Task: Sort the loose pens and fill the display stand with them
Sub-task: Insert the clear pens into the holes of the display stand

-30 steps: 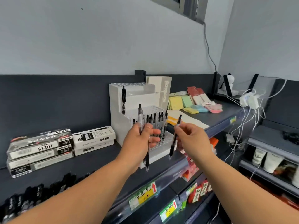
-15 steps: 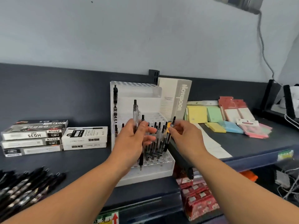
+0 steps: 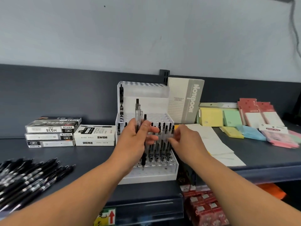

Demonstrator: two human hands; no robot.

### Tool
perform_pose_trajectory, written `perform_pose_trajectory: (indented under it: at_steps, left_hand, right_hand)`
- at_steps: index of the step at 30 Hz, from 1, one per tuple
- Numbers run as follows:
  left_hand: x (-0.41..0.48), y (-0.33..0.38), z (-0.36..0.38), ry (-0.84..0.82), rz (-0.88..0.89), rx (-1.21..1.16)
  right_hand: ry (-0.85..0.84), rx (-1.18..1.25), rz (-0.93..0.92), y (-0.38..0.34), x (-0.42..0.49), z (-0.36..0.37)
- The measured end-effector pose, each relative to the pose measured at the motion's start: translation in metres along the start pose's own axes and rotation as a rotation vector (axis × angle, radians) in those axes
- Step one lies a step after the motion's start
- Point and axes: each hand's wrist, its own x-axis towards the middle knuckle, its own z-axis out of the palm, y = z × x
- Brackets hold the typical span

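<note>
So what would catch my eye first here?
The two hands at the centre: the left hand grips a bunch of clear pens upright in front of the white stand, while the right hand reaches among the slotted pens on its lower tier. Next come the heap of black pens on the shelf at far left, and the bright sticky notes at right.

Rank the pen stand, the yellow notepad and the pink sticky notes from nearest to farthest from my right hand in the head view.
1. Pen stand, directly at the fingertips of the right hand.
2. Yellow notepad, behind the hand and to its right.
3. Pink sticky notes, at the far right of the shelf.
</note>
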Motion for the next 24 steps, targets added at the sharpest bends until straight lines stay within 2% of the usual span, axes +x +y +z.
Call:
perform_pose_trajectory:
  at_steps: [3, 5, 7, 10, 12, 15, 20, 24]
  left_hand:
    - [0.001, 0.002, 0.004, 0.019, -0.002, -0.002]
    - [0.002, 0.005, 0.005, 0.019, 0.004, -0.003]
    - [0.003, 0.008, 0.006, 0.007, 0.004, -0.005]
    - [0.004, 0.012, 0.008, -0.016, -0.010, -0.046]
    - [0.003, 0.013, 0.010, -0.021, -0.024, -0.067]
    - [-0.001, 0.010, 0.006, -0.011, -0.030, -0.030]
    - [-0.003, 0.017, -0.017, 0.053, -0.017, 0.135]
    - [0.001, 0.014, -0.040, 0.031, -0.033, 0.197]
  right_hand:
    - [-0.055, 0.032, 0.027, 0.003, -0.002, -0.011]
    - [-0.018, 0.069, 0.005, 0.001, -0.006, -0.024]
    - [0.002, 0.206, -0.036, -0.008, -0.014, -0.033]
    - [-0.247, 0.497, -0.069, -0.031, -0.031, -0.032]
    - [-0.352, 0.582, -0.115, -0.038, -0.037, -0.024]
    - [-0.325, 0.595, -0.162, -0.039, -0.036, -0.017]
    - [-0.299, 0.420, -0.201, -0.046, -0.032, -0.010]
    - [-0.248, 0.541, -0.134, -0.065, -0.031, 0.003]
